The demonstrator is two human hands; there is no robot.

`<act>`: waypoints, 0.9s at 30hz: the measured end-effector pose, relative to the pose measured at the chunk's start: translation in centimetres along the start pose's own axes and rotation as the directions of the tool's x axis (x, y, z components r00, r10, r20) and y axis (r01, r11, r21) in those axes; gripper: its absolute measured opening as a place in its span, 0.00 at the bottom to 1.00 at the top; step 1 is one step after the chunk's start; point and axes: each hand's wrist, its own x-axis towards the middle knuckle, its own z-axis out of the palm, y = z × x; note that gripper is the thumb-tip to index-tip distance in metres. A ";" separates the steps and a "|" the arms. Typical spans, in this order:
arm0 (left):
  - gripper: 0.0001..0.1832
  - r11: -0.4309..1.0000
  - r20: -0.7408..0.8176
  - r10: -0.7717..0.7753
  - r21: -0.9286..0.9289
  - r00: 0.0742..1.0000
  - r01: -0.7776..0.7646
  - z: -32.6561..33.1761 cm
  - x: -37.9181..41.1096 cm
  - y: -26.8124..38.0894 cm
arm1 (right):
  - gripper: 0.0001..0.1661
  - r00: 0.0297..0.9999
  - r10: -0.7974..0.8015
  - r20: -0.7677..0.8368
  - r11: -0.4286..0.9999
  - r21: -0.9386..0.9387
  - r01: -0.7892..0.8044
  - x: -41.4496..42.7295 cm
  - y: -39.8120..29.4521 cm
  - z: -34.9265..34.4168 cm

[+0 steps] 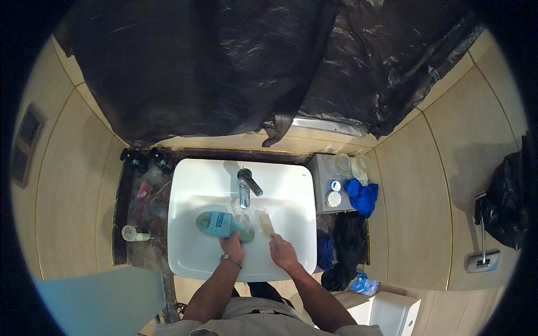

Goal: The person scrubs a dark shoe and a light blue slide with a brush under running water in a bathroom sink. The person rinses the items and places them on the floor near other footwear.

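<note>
Both hands are over a white ceramic sink (195, 256). My left hand (232, 248) grips a light blue shoe or slipper (218, 224) with lettering on it, held sideways in the basin; its exact kind is hard to tell. In my right hand (283, 251) is a pale brush (266, 224) held by its handle, its head just right of the shoe and apart from it. Behind them stands a chrome faucet (245, 193), with water and some foam or splashing below its spout. A metal watch (232, 259) circles my left wrist.
On the left counter are dark bottles (138, 161), a red packet or brush (143, 195) and a clear cup (135, 233). A grey drawer box (325, 168) at right carries jars (333, 198) and a blue cloth (362, 197). Black plastic sheeting (201, 71) covers the wall behind.
</note>
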 end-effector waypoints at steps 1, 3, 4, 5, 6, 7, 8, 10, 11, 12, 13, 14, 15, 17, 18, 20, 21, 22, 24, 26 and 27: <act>0.30 1.000 -0.022 -0.002 0.006 1.000 0.002 0.5 0.5 -0.4 | 0.24 1.000 0.023 -0.011 1.000 -0.009 -0.023 0.5 -0.4 0.2; 0.31 1.000 -0.020 0.023 -0.010 1.000 -0.023 1.1 1.3 -1.2 | 0.25 1.000 0.013 -0.012 0.998 0.066 -0.012 0.9 -0.2 1.4; 0.31 1.000 -0.008 0.017 -0.022 1.000 -0.018 1.2 1.6 -1.7 | 0.25 1.000 -0.020 -0.005 0.989 0.148 0.020 1.1 -0.1 2.0; 0.31 0.999 0.004 0.012 -0.035 1.000 -0.012 1.3 2.0 -2.2 | 0.25 0.999 -0.030 0.037 0.986 0.166 0.023 0.5 0.4 2.3; 0.31 0.999 -0.002 0.000 -0.040 1.000 -0.001 1.4 1.8 -2.0 | 0.25 0.995 -0.046 0.086 0.983 0.183 0.030 0.0 0.0 2.2; 0.31 0.999 -0.008 -0.010 -0.044 1.000 0.009 1.4 1.5 -1.8 | 0.25 0.989 -0.062 0.135 0.979 0.202 0.034 -0.5 -0.4 2.1; 0.31 0.999 -0.026 -0.028 -0.038 0.999 0.027 1.4 1.4 -1.5 | 0.25 0.983 -0.115 0.146 0.985 0.148 0.093 -1.9 -0.1 2.7; 0.31 0.998 -0.048 -0.061 -0.018 0.997 0.060 1.6 0.9 -1.0 | 0.24 0.974 -0.166 0.152 0.986 0.045 0.161 -3.0 -1.2 1.9; 0.31 0.997 -0.056 -0.074 0.001 0.996 0.074 1.4 0.9 -0.9 | 0.23 0.969 -0.192 0.153 0.981 -0.006 0.195 -3.6 -1.7 1.6; 0.31 0.996 -0.059 -0.088 0.024 0.994 0.089 1.3 1.1 -1.1 | 0.23 0.977 -0.134 0.167 0.987 -0.065 0.147 -3.0 -1.9 1.9; 0.31 0.996 -0.037 -0.091 0.008 0.995 0.091 1.3 1.1 -1.2 | 0.22 0.981 -0.093 0.172 0.990 -0.089 0.110 -2.3 -2.2 2.2; 0.31 0.996 -0.007 -0.090 0.003 0.996 0.090 1.1 1.4 -1.5 | 0.21 0.983 -0.050 0.178 0.991 -0.116 0.071 -1.8 -2.4 2.4; 0.31 0.998 0.033 -0.061 0.014 0.998 0.061 0.4 2.6 -2.0 | 0.21 0.983 -0.031 0.182 0.993 -0.104 0.051 -0.5 -3.6 1.9; 0.31 0.994 0.184 0.071 0.065 0.980 -0.084 -2.3 7.0 -5.1 | 0.20 0.987 -0.002 0.163 0.997 -0.076 0.015 0.2 -4.7 2.3; 0.32 0.969 0.286 0.181 0.111 0.941 -0.221 -4.0 9.9 -7.2 | 0.20 0.990 -0.009 0.138 0.998 -0.063 0.018 1.0 -4.6 3.0; 0.32 0.931 0.329 0.275 0.142 0.904 -0.335 -6.7 12.3 -8.3 | 0.20 0.990 -0.037 0.133 0.997 -0.064 0.046 2.3 -5.6 4.2; 0.32 0.964 0.284 0.198 0.118 0.938 -0.239 -5.1 10.5 -7.8 | 0.20 0.993 -0.003 0.115 0.997 -0.071 0.012 3.1 -5.4 4.3; 0.32 0.985 0.236 0.122 0.087 0.964 -0.146 -3.4 8.3 -6.7 | 0.20 0.993 0.018 0.114 0.997 -0.081 -0.008 3.3 -5.2 4.2; 0.32 0.999 0.103 -0.026 0.033 0.994 0.023 0.9 1.9 -1.8 | 0.21 0.989 0.042 0.139 0.994 -0.104 -0.027 3.4 -5.1 4.2; 0.32 0.998 0.139 0.000 0.058 0.990 -0.008 0.3 3.3 -1.8 | 0.23 0.989 -0.006 0.147 0.994 -0.105 0.021 1.7 -5.7 4.6; 0.32 0.998 0.149 0.013 0.059 0.989 -0.022 -0.4 4.3 -2.3 | 0.23 0.990 -0.055 0.133 0.993 -0.099 0.068 -0.6 -6.0 4.7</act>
